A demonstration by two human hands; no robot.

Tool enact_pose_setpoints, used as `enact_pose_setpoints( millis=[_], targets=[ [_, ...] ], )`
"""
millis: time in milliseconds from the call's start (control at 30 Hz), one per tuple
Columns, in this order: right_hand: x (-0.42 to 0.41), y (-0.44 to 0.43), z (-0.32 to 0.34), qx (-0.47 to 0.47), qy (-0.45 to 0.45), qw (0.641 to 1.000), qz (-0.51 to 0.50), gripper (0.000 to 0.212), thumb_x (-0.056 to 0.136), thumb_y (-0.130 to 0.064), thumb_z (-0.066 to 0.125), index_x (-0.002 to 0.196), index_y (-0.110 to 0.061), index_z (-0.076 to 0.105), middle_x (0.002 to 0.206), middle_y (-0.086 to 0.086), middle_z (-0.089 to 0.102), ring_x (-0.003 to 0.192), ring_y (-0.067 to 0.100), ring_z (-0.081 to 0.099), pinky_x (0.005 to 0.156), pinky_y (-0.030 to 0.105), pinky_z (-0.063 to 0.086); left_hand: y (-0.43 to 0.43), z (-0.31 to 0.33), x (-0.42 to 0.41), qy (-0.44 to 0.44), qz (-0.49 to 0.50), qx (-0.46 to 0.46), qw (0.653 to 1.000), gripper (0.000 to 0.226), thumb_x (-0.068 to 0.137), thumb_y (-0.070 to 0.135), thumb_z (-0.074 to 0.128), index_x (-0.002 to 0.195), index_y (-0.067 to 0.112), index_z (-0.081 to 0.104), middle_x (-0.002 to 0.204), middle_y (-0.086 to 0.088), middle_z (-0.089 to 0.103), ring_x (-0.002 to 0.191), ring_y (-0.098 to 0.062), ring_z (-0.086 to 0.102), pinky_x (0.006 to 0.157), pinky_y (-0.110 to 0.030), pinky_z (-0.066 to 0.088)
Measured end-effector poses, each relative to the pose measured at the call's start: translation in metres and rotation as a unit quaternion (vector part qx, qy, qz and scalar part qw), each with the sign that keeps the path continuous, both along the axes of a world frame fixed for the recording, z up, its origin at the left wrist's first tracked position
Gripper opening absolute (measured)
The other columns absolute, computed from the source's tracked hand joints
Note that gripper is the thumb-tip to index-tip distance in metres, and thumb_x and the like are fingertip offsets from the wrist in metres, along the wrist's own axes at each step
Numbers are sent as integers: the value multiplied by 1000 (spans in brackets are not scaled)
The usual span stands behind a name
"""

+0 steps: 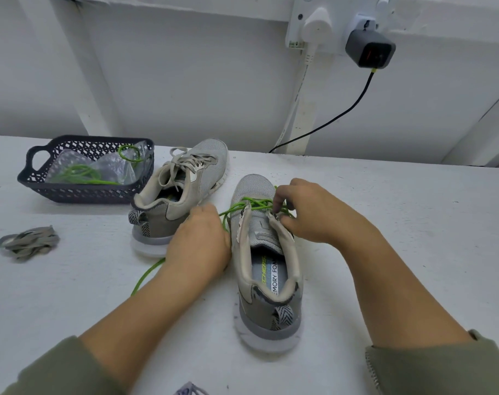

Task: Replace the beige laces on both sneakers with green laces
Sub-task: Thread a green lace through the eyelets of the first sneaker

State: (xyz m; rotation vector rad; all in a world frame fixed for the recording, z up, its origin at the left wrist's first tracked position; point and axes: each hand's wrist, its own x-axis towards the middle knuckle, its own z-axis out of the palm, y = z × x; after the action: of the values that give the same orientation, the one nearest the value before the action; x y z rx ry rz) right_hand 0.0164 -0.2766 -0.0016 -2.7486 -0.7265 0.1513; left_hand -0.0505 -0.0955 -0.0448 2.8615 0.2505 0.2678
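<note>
A grey sneaker [267, 283] stands heel toward me at centre, with a green lace [252, 201] crossing its front eyelets. My right hand [308, 215] pinches that lace at the right eyelet row. My left hand [200, 240] presses against the sneaker's left side, and the lace's loose end [147, 276] trails out under it across the table. The second grey sneaker [182, 186] lies behind to the left with its beige lace [182, 163] tied. A removed beige lace [29, 242] lies bundled at the far left.
A dark plastic basket [80, 192] at the back left holds another green lace [83, 172] and clear plastic wrapping. A white wall with a socket, plugs and a black cable [336, 118] rises behind the table.
</note>
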Motion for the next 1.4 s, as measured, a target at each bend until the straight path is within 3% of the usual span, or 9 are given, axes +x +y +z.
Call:
enact_pose_setpoints(
  millis=[167, 367, 500, 667, 900, 1067, 1167, 1300, 1400],
  targets=[
    [-1, 0, -2, 4, -31, 999, -14, 10, 83, -21, 62, 87, -29, 58, 87, -6, 46, 84, 18, 52, 71, 31, 45, 13, 3, 20, -170, -151, -29, 973, 15, 84, 14, 71, 98, 11, 71, 87, -11, 50, 83, -33, 52, 59, -38, 46],
    [-5, 3, -3, 30, -10, 999, 38, 32, 88, -12, 59, 104, -38, 70, 85, -11, 42, 78, 11, 47, 71, 32, 46, 13, 5, 17, -114, -122, -6, 986, 13, 83, 19, 64, 86, 7, 64, 93, -11, 50, 94, -32, 50, 72, -42, 48],
    [-6, 7, -4, 9, -21, 999, 38, 29, 89, -14, 57, 100, -37, 71, 81, -12, 37, 80, 12, 48, 69, 30, 45, 4, 19, 5, 44, -25, 91, 994, 28, 90, 29, 53, 112, 11, 54, 116, -9, 44, 112, -29, 48, 82, -37, 44],
    [-7, 9, -3, -9, -37, 998, 42, 28, 91, -16, 57, 103, -36, 72, 83, -9, 39, 80, 14, 48, 65, 28, 41, 4, 26, 22, -59, -147, 16, 987, 25, 95, 28, 56, 118, 22, 64, 110, -3, 52, 107, -24, 50, 78, -30, 37],
    [-9, 8, -5, 4, -42, 999, 29, 31, 90, -14, 55, 105, -37, 71, 81, -11, 36, 79, 12, 45, 64, 28, 38, 9, 33, 6, 147, -48, 133, 979, 25, 90, 34, 53, 102, 13, 60, 104, -6, 51, 98, -27, 53, 69, -32, 39],
    [-11, 8, -6, 10, -44, 999, 28, 30, 90, -15, 57, 105, -37, 72, 84, -8, 40, 79, 14, 48, 65, 31, 43, -1, 42, 23, 15, -125, 51, 991, 29, 96, 33, 54, 121, 20, 59, 120, -4, 52, 113, -25, 50, 86, -34, 40],
    [-12, 7, -6, 15, -42, 999, 27, 28, 90, -16, 58, 105, -37, 72, 86, -7, 42, 80, 15, 49, 66, 31, 44, 5, 39, 29, 63, -155, 58, 984, 22, 95, 31, 53, 105, 18, 68, 106, -3, 57, 105, -23, 51, 81, -33, 40],
    [-11, 5, -8, 25, -43, 998, 23, 30, 90, -15, 57, 105, -38, 71, 88, -8, 43, 82, 15, 51, 67, 30, 44, 6, 35, 13, 175, -47, 134, 974, 15, 89, 24, 56, 89, 11, 51, 86, -2, 45, 83, -24, 49, 67, -31, 40],
    [-12, 5, -10, 37, -43, 998, 22, 31, 89, -15, 58, 105, -37, 72, 88, -8, 44, 81, 15, 50, 68, 32, 46, -3, 39, 16, 64, -58, 50, 995, 23, 93, 25, 57, 110, 12, 54, 107, -6, 51, 104, -28, 55, 79, -36, 44]
  ],
)
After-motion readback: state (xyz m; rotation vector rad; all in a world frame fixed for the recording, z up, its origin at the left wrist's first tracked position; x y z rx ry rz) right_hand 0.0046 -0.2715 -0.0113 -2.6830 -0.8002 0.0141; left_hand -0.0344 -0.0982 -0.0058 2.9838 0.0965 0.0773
